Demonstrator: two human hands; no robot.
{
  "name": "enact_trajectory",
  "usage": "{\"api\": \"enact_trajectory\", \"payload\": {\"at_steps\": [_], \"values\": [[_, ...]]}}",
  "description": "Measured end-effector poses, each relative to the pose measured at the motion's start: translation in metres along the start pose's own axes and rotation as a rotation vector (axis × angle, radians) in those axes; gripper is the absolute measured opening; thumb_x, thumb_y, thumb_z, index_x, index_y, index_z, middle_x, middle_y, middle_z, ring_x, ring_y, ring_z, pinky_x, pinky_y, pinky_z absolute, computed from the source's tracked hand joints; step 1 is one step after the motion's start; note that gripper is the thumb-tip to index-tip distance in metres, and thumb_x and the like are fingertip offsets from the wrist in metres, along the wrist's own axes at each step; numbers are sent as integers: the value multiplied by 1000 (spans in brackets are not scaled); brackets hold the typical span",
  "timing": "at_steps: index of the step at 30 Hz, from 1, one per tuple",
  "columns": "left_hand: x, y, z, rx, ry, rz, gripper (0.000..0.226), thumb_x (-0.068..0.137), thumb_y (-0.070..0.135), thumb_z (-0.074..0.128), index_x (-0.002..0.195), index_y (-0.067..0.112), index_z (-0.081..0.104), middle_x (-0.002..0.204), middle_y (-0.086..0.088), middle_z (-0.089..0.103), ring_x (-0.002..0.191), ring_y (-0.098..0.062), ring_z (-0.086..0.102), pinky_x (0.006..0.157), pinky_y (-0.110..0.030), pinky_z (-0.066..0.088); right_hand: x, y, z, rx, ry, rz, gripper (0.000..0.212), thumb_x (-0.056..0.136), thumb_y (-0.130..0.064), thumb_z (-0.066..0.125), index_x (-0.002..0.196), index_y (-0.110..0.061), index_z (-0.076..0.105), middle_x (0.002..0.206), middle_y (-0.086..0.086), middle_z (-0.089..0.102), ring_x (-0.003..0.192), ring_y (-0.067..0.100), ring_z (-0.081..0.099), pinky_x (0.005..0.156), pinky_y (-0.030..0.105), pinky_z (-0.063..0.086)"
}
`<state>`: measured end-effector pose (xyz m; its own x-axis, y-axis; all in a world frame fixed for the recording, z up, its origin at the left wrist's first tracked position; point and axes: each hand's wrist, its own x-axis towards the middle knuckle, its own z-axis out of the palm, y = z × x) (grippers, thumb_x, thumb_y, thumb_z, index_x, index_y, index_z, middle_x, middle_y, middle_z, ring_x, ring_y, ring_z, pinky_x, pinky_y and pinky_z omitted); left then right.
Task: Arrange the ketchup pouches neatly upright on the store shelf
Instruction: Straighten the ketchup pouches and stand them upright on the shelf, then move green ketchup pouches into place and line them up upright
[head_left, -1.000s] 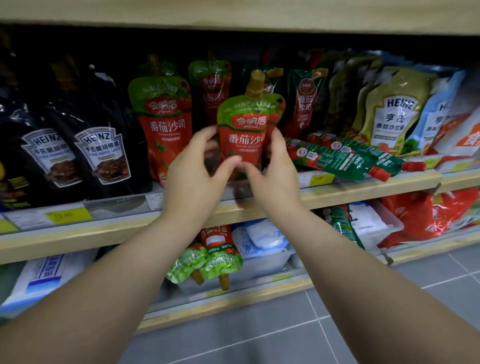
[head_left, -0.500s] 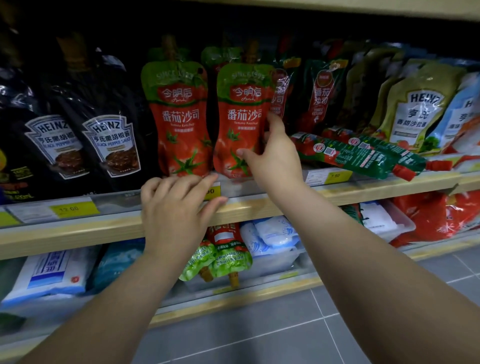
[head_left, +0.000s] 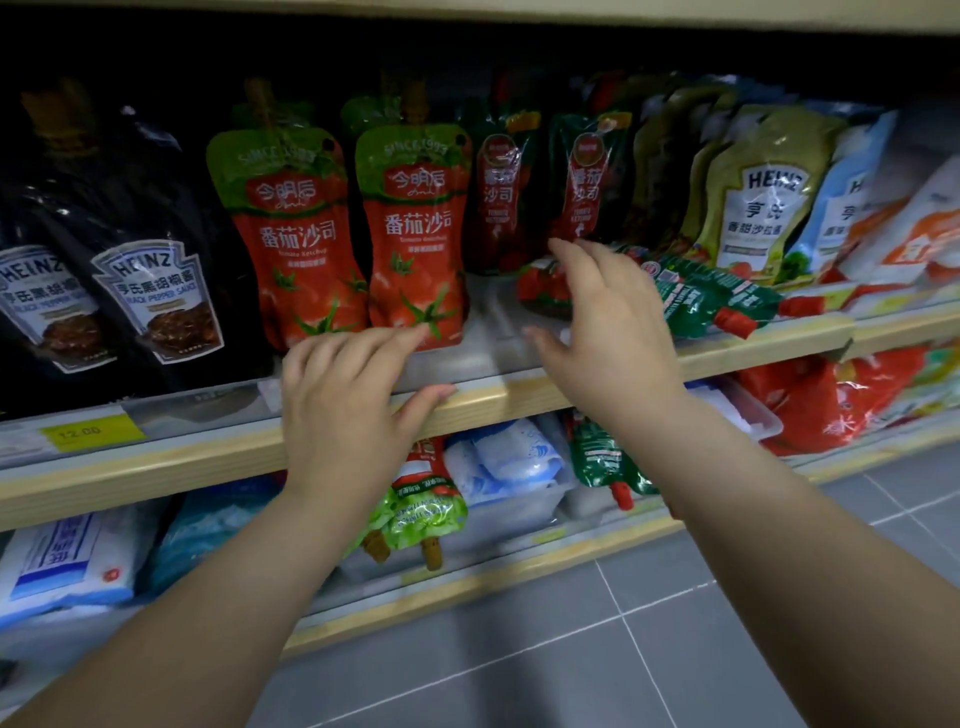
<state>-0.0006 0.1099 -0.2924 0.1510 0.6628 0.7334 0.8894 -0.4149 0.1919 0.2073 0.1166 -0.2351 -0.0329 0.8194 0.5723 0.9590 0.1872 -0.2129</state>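
Observation:
Two red ketchup pouches with green tops stand upright side by side on the wooden shelf (head_left: 519, 397), the left pouch (head_left: 293, 234) and the right pouch (head_left: 415, 234). My left hand (head_left: 348, 410) hovers open at the shelf edge just below them, holding nothing. My right hand (head_left: 608, 332) is open with spread fingers, reaching over the shelf to the right of the standing pouches. Behind its fingers lie green and red ketchup pouches (head_left: 711, 299) flat on their sides, partly hidden by the hand. Two darker ketchup pouches (head_left: 584, 187) stand further back.
Black Heinz pepper sauce pouches (head_left: 156, 296) stand at the left, green Heinz dressing pouches (head_left: 763, 192) at the right. The lower shelf holds more ketchup pouches (head_left: 421, 504), white bags (head_left: 509, 457) and red packs (head_left: 831, 395). A yellow price tag (head_left: 78, 431) sits on the shelf edge. Grey tiled floor lies below.
My right hand has let go of the right-hand upright pouch and moved right toward the lying pouches. My left hand has risen back to the shelf edge.

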Motion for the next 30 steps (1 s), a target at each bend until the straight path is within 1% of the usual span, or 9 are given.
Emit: {"api": "enact_trajectory", "payload": {"at_steps": [4, 8, 14, 18, 22, 24, 27, 28, 30], "values": [[18, 37, 14, -70, -15, 51, 54, 81, 57, 61, 122, 22, 62, 113, 3, 67, 102, -25, 57, 95, -38, 31, -11, 40, -25, -329, -66, 6, 63, 76, -19, 68, 135, -13, 46, 137, 20, 47, 126, 40, 39, 109, 52, 24], [34, 69, 24, -133, -62, 66, 57, 80, 56, 64, 127, 23, 59, 117, 2, 65, 106, -25, 56, 96, -38, 32, -13, 64, -29, -424, -129, 60, 47, 78, -10, 62, 124, -13, 55, 124, 17, 57, 116, 39, 48, 106, 49, 29], [51, 99, 34, -211, -159, 78, 64, 79, 52, 68, 135, 25, 51, 127, 1, 60, 114, -25, 51, 96, -38, 35, -19, 77, -34, -266, -22, 16, 33, 81, -7, 58, 113, -13, 65, 113, 12, 66, 104, 35, 55, 83, 41, 45], [65, 109, 47, -276, -227, 79, 67, 80, 42, 71, 139, 24, 45, 132, 1, 55, 118, -24, 47, 99, -32, 33, -25, 74, -47, -103, 199, -120, 30, 76, 3, 58, 100, -7, 72, 100, 15, 71, 91, 37, 62, 67, 42, 52], [70, 115, 55, -364, -193, -22, 53, 80, 34, 73, 129, 22, 56, 122, -1, 60, 112, -24, 54, 95, -39, 45, -22, 68, -52, 0, 340, -155, 27, 78, 2, 58, 101, -5, 71, 96, 17, 68, 86, 36, 62, 55, 39, 50], [70, 114, 56, -394, -133, -54, 41, 83, 26, 72, 122, 20, 61, 118, -1, 62, 108, -21, 57, 91, -35, 47, -21, 65, -49, 107, 382, -88, 34, 80, -2, 59, 113, -7, 65, 106, 16, 63, 94, 33, 59, 62, 38, 51], [72, 110, 55, -461, -106, -85, 34, 86, 25, 69, 119, 20, 64, 115, 0, 64, 103, -13, 57, 85, -19, 41, -25, 62, -34, 370, 401, 97, 69, 81, -15, 71, 139, -10, 35, 131, 12, 49, 121, 24, 47, 98, 32, 43], [74, 108, 54, -477, -97, -102, 32, 86, 28, 68, 118, 21, 64, 113, 1, 64, 99, -9, 56, 82, -18, 40, -26, 62, -28, 456, 376, 155, 80, 80, -19, 74, 143, -10, 27, 138, 11, 44, 128, 22, 42, 105, 36, 39], [78, 103, 50, -484, -92, -132, 30, 88, 35, 65, 115, 22, 66, 108, 3, 66, 94, -6, 56, 76, -18, 40, -27, 58, -13, 561, 242, 222, 94, 78, -23, 77, 147, -12, 14, 148, 9, 35, 137, 19, 34, 110, 43, 35]]}}
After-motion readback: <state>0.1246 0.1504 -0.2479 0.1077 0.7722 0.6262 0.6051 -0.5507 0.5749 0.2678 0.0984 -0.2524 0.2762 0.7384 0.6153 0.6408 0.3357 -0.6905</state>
